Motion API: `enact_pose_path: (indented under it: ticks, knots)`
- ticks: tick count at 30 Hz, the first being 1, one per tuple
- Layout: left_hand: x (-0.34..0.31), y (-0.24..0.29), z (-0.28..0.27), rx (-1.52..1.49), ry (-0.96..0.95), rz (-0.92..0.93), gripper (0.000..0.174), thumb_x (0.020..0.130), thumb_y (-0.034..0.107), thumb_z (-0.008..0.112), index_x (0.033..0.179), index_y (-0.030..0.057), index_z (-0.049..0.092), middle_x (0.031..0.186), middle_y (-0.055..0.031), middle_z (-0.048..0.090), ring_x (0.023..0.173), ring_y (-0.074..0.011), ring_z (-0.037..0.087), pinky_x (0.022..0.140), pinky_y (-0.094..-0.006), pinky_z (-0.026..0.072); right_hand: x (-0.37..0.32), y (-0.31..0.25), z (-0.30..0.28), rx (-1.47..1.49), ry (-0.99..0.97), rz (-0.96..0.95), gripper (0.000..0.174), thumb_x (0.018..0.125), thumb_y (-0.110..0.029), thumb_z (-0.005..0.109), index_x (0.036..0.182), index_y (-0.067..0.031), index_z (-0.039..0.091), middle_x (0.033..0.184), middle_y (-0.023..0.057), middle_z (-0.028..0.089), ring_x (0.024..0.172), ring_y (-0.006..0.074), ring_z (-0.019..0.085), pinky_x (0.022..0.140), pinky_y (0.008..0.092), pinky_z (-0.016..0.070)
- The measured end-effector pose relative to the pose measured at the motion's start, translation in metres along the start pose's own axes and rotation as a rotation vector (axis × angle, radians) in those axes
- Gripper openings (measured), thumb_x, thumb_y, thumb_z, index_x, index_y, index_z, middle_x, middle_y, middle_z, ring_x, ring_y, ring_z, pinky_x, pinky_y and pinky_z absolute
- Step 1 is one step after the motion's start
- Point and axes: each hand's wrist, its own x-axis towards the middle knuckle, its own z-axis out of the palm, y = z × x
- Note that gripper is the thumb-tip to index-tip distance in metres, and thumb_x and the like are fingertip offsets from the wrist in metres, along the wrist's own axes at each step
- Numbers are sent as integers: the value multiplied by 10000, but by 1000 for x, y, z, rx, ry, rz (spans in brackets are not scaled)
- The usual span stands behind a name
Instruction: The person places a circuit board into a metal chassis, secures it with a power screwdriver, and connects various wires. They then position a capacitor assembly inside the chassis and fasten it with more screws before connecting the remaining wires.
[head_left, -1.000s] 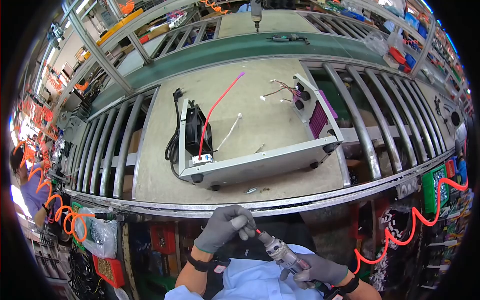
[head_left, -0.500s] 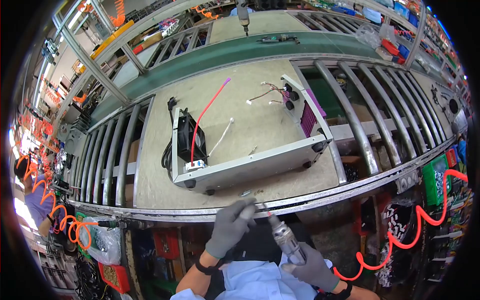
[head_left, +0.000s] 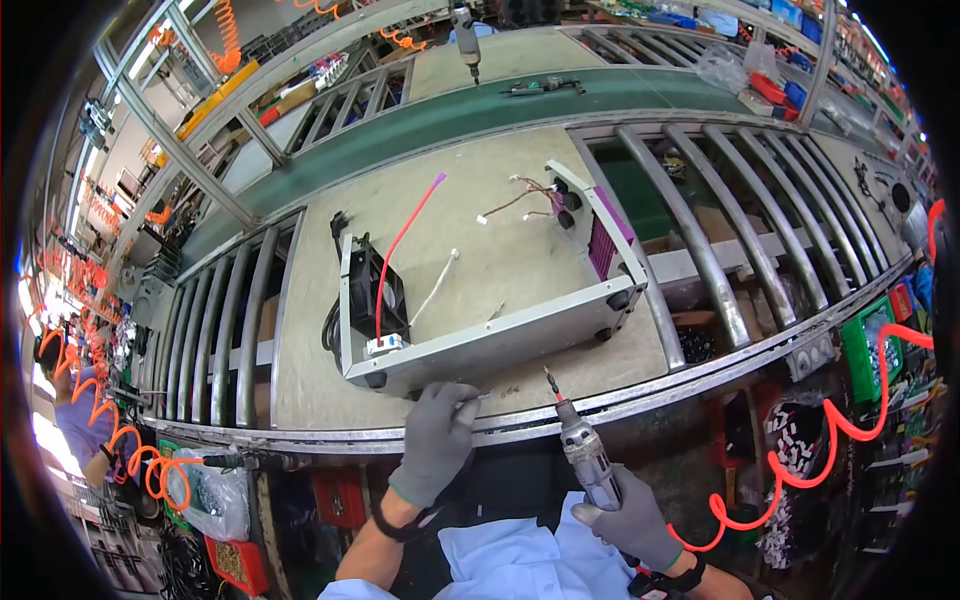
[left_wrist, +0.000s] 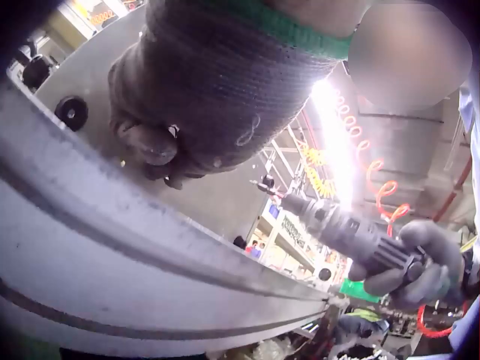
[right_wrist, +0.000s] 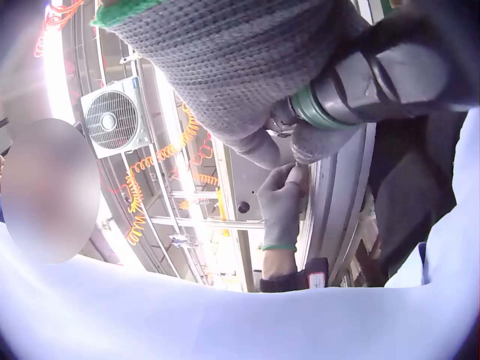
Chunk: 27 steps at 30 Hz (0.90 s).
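Observation:
At the near edge of the bench, my gloved left hand (head_left: 437,445) pinches at a small shiny metal piece (head_left: 484,396) with thumb and forefinger. Its fingertips largely cover the piece. My gloved right hand (head_left: 630,520) grips a pneumatic screwdriver (head_left: 590,455), its red-collared bit pointing up and away over the bench edge. Just beyond both hands lies an open grey metal chassis (head_left: 490,335) on rubber feet. A black fan (head_left: 385,290), a red wire (head_left: 405,235) and a white lead (head_left: 435,285) stand at its left; a purple finned part (head_left: 607,245) at its right.
Metal rollers (head_left: 690,240) flank the bench board (head_left: 500,190) on both sides. A coiled orange hose (head_left: 800,470) hangs at the right. Below the bench at left is a red bin (head_left: 238,562) of small parts. Another screwdriver (head_left: 467,45) hangs over the green belt (head_left: 400,120).
My left hand has left the screwdriver's bit and reached forward to the small metal piece on the bench. The right hand has raised the screwdriver, its bit now over the bench edge.

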Motion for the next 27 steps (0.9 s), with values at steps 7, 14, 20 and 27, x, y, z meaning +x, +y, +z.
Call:
enact_pose_path:
  ticks: [7,14,20,27]
  knots:
    - [58,73,-72,-458,-184,-339,224,1002,71,542,1188,8,650,892,-32,647,699,-64,621,557,-212,491,-2,-43,-1,93,-30,70,452,819,-262,830,1110,-42,564,761,27,582,570,66,564,492,256,461]
    - [131,69,-71,-532,-306,-336,177,954,168,654,1037,16,691,912,-38,708,741,-85,656,627,-233,517,3,-60,6,142,-42,94,450,833,-263,820,1105,-25,552,751,34,579,562,78,566,468,258,454]
    - [166,59,-50,-441,-499,-347,218,942,216,684,1028,19,722,910,-30,723,764,-79,643,654,-241,517,1,-62,10,120,-25,120,435,834,-248,817,1101,-20,561,757,42,585,550,86,578,472,260,467]
    - [187,46,-28,-393,-762,-424,231,953,240,688,1001,16,721,874,-26,705,724,-72,613,631,-236,506,-4,-74,12,122,-12,132,421,836,-240,813,1100,-23,567,756,41,590,551,87,584,474,266,473]
